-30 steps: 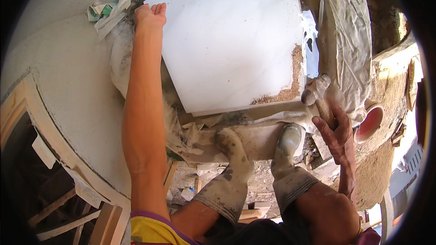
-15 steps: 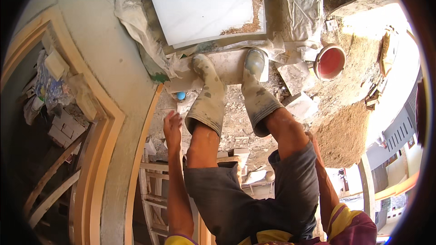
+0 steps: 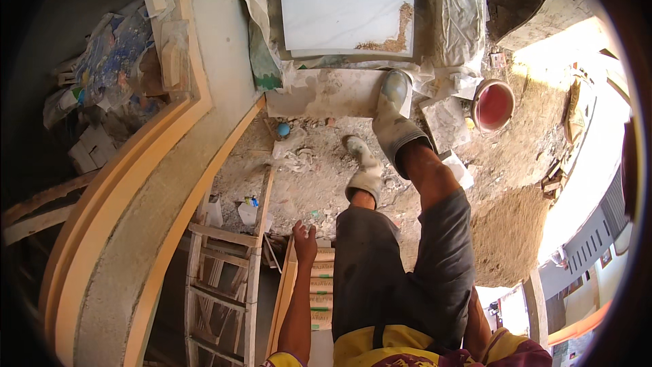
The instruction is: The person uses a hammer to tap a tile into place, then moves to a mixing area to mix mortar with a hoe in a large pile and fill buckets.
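Note:
My left hand hangs beside my left leg with nothing in it, its fingers loosely apart. It is nearest to the wooden ladder and a stack of brown boxes. On the right, my forearm runs down beside my thigh, and the dark shorts hide that hand. My right boot rests on a pale step. Lower down, my left boot is over the rubble-strewn ground.
White marble-look slabs lie beyond the step, next to a plastic-wrapped bundle. A bucket with a red inside stands at right, near a sand heap. A wall with orange trim borders the left. A blue ball lies on the ground.
My left boot has come off the step and back over the ground; my right boot stays on it. My left hand has moved back and rightward. The view has turned.

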Available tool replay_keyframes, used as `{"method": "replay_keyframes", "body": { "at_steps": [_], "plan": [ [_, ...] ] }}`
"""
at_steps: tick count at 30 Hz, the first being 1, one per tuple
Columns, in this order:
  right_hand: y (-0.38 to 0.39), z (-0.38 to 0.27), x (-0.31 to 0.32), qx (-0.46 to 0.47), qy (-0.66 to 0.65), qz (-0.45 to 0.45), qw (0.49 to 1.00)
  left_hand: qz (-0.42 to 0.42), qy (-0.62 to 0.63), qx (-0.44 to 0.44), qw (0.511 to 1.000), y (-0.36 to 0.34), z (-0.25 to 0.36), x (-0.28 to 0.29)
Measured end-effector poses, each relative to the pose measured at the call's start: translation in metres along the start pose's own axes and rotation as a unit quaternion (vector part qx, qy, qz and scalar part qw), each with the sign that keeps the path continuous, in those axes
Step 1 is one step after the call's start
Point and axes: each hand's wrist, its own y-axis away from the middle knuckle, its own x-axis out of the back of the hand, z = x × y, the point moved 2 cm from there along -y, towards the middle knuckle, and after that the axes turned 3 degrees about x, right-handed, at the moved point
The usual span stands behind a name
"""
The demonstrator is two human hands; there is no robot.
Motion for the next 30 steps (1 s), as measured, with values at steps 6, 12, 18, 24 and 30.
{"method": "replay_keyframes", "body": {
  "at_steps": [6,12,18,24,30],
  "plan": [
    [-0.019,0.067,-0.040,0.026,0.027,0.041,0.998,0.001,0.058,-0.065,0.996,-0.025,-0.077,-0.028],
    [-0.027,0.035,-0.067,0.112,0.042,0.020,0.993,0.052,0.097,0.049,0.993,0.016,-0.242,-0.019],
    [-0.096,0.026,-0.058,0.195,0.108,0.064,0.973,0.104,0.146,0.057,0.982,0.049,-0.301,-0.059],
    [-0.058,-0.081,-0.140,0.341,0.192,-0.134,0.910,0.169,0.165,0.006,0.972,0.093,-0.342,-0.069],
    [0.021,-0.131,-0.182,0.484,0.198,-0.144,0.840,0.228,0.264,-0.042,0.936,0.101,-0.296,-0.054]
  ]
}}
